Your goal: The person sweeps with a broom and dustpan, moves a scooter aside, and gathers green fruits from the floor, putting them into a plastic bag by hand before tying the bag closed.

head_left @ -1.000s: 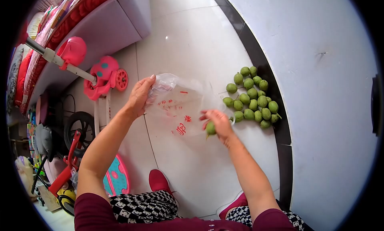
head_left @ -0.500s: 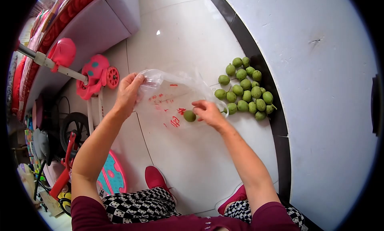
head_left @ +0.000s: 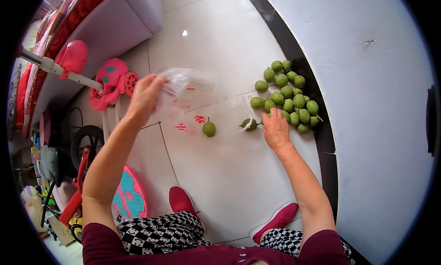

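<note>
- Clamps the left hand (head_left: 146,97), at ten o'clock, on the clear plastic bag with red lettering (head_left: 181,81), over the pale tiled floor (head_left: 220,182).
- Reaches with the right hand (head_left: 277,129), at three o'clock, to the heap of oval green fruits (head_left: 288,92) at two o'clock; cannot tell if gripping one.
- Shows one stemmed green fruit (head_left: 209,129) through the bag near centre, another green fruit (head_left: 248,124) at three o'clock, by the bag's mouth.

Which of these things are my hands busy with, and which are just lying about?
In hand:
- clear bag, held by your left hand
- green fruit pile, your right hand at its edge
- single green fruit, seen at the bag

Lying about:
- pink scooter parts
- teal-and-pink board
- black wheel
</note>
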The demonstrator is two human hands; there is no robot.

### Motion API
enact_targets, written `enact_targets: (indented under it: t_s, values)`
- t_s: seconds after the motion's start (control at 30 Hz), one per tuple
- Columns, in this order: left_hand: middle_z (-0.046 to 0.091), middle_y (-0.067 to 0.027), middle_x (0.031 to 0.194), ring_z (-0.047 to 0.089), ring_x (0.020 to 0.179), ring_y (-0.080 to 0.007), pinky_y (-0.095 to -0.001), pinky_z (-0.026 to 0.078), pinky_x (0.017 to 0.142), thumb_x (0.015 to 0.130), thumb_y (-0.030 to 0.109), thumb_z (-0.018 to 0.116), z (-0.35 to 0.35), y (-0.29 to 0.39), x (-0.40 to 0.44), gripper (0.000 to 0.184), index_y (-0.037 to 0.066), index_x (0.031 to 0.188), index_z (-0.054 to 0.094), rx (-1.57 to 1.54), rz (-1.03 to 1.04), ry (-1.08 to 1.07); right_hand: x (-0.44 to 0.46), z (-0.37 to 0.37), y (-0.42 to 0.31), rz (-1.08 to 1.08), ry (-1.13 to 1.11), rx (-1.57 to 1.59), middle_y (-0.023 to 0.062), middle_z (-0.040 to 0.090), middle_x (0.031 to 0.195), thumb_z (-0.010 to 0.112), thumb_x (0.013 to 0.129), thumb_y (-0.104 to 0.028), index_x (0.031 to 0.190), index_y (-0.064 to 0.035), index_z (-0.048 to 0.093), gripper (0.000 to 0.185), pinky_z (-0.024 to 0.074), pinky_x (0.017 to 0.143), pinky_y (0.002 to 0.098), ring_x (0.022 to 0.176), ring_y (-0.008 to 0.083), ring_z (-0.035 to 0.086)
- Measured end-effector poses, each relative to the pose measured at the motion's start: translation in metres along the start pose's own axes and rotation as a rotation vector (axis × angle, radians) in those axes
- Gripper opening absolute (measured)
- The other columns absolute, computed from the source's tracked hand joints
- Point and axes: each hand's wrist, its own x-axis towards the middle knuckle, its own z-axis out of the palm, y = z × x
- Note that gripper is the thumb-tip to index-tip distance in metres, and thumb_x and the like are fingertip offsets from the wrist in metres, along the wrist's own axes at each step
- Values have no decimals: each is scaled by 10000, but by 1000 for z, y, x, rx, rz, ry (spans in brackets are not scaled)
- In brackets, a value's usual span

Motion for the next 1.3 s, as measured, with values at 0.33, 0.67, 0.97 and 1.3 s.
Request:
enact_targets:
  t_s: [0.33, 0.67, 0.97, 1.3]
  values:
    - [623, -18, 744, 424, 440, -26, -190, 339, 381, 960, 259, 497, 24, -4, -8, 262, 20, 965, 602, -214, -179, -143, 21, -43, -11, 495, 193, 1496, 60, 591, 927, 698, 803, -95, 1109, 4, 571, 346, 512, 703, 260, 792, 122, 577]
    - [629, -42, 799, 439, 446, -39, -209, 453, 414, 958, 248, 502, 37, -5, -11, 251, 10, 991, 577, -318, -268, -172, 62, -10, -94, 580, -155, 1650, 83, 627, 953, 643, 854, -141, 1154, 36, 572, 355, 534, 634, 259, 808, 131, 603]
    - [623, -24, 814, 362, 455, -39, -197, 280, 395, 964, 260, 472, 42, 11, -12, 272, 14, 985, 586, -226, -262, -233, 6, 2, -6, 297, -43, 755, 146, 601, 984, 553, 779, 10, 1062, -24, 602, 290, 498, 791, 347, 886, 260, 602]
    - [642, -35, 822, 361, 446, -33, -194, 285, 390, 968, 254, 465, 44, 6, -7, 273, 12, 1001, 587, -242, -228, -223, 12, 13, -24, 81, -324, 379, 176, 562, 990, 573, 727, 7, 1093, -55, 547, 373, 477, 818, 455, 953, 379, 556]
